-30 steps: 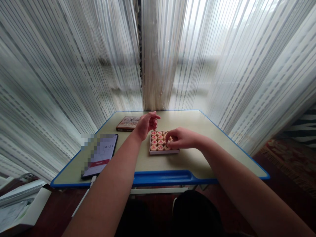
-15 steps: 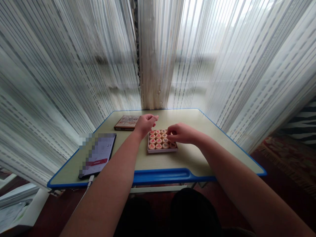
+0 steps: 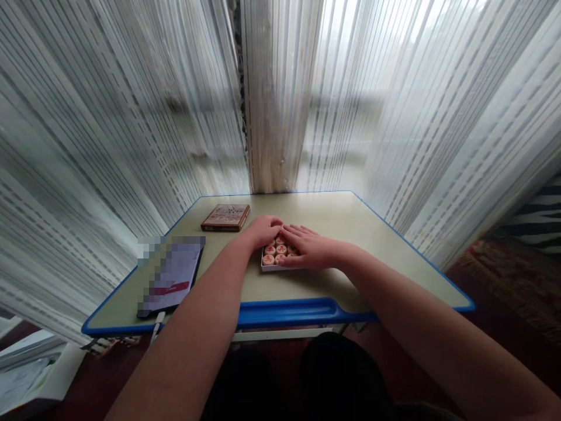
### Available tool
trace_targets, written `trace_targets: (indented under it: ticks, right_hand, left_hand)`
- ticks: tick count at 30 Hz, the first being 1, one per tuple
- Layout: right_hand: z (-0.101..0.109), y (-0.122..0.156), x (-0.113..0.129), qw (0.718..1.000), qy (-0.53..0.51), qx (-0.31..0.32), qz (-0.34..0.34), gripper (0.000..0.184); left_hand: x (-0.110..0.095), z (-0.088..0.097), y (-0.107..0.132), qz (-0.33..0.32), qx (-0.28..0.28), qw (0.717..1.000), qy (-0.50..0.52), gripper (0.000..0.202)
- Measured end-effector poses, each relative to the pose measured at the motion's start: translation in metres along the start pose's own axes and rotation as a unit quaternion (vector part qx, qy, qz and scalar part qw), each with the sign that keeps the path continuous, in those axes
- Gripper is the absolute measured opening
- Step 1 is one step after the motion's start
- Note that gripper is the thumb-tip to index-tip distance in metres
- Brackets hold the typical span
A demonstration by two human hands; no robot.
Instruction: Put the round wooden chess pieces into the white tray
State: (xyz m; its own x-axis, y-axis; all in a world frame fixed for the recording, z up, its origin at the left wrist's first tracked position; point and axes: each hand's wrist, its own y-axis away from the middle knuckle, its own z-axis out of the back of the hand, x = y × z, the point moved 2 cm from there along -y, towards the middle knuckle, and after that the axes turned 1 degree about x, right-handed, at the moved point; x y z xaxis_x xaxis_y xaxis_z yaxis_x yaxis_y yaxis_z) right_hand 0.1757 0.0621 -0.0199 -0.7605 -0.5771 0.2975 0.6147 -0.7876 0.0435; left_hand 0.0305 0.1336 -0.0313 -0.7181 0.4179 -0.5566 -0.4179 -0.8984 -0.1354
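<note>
A shallow white box holds round wooden Chinese chess pieces in rows; red characters show on the uncovered ones. My right hand lies flat across the right part of the box, palm down, fingers stretched out and touching the pieces. At the far left corner, my left hand is bent around the box, its fingers curled over the back. Its fingertips are partly hidden, close to those of the right hand. The pieces on the right and at the back are covered by my hands.
A brown patterned flat box lies at the back left of the table. A tablet with a white cable rests at the left. Blue trim with a pen groove edges the table front. Striped curtains hang behind.
My left hand has come down from above onto the far left corner of the box. My right hand has opened from a curled pinch and now lies flat over the pieces.
</note>
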Motion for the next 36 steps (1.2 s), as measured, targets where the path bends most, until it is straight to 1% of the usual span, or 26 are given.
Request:
trace_targets:
  ticks: [2,5,7,9,11,14,16,17,20,23,27,30,33,36]
  right_hand:
    - [-0.001,0.000,0.000,1.000,0.006,0.018,-0.008,0.095]
    - [0.001,-0.001,0.001,1.000,0.007,0.016,-0.009,0.090]
    - [0.004,-0.001,0.002,1.000,-0.010,-0.001,0.000,0.078]
    - [0.009,-0.001,0.000,0.998,-0.042,-0.038,-0.001,0.061]
    - [0.015,-0.001,-0.005,0.993,-0.063,-0.090,-0.038,0.049]
    - [0.022,-0.002,-0.018,0.977,-0.053,-0.169,-0.115,0.043]
    - [0.023,-0.004,-0.027,0.969,-0.045,-0.201,-0.136,0.042]
    - [0.022,-0.006,-0.031,0.967,-0.041,-0.206,-0.144,0.042]
    - [0.016,-0.010,-0.039,0.969,-0.031,-0.186,-0.162,0.043]
    - [0.012,-0.012,-0.041,0.971,-0.018,-0.167,-0.169,0.040]
    - [0.020,-0.008,-0.043,0.968,0.018,-0.189,-0.163,0.029]
    - [0.026,-0.004,-0.044,0.973,0.026,-0.173,-0.148,0.021]
    - [0.026,-0.003,-0.044,0.977,0.029,-0.159,-0.141,0.019]
    - [0.024,-0.004,-0.042,0.975,0.040,-0.167,-0.139,0.018]
  left_hand:
    - [-0.001,0.001,0.000,-0.008,0.004,0.999,-0.031,0.032]
    - [-0.001,0.001,0.000,-0.028,0.007,0.998,-0.047,0.037]
    - [0.000,0.000,0.000,-0.033,0.006,0.999,-0.034,0.039]
    - [0.001,0.000,0.000,-0.030,-0.003,0.999,-0.024,0.038]
    - [0.001,0.000,0.000,-0.021,-0.015,0.999,-0.019,0.038]
    - [0.000,0.001,0.002,-0.008,-0.023,1.000,-0.003,0.040]
    - [-0.001,0.000,0.003,-0.004,-0.014,1.000,0.009,0.042]
    - [-0.002,0.000,0.003,-0.006,-0.007,1.000,0.015,0.043]
    - [-0.002,-0.002,0.003,-0.018,0.011,0.999,0.029,0.042]
    - [-0.001,-0.003,0.002,-0.007,-0.003,0.999,0.053,0.040]
    - [-0.003,0.000,0.004,0.021,-0.024,0.998,0.061,0.034]
    - [-0.006,0.001,0.006,0.020,-0.026,0.999,0.041,0.030]
    - [-0.004,0.001,0.007,0.034,-0.022,0.998,0.039,0.028]
    - [0.001,0.002,0.006,0.040,-0.029,0.998,0.025,0.026]
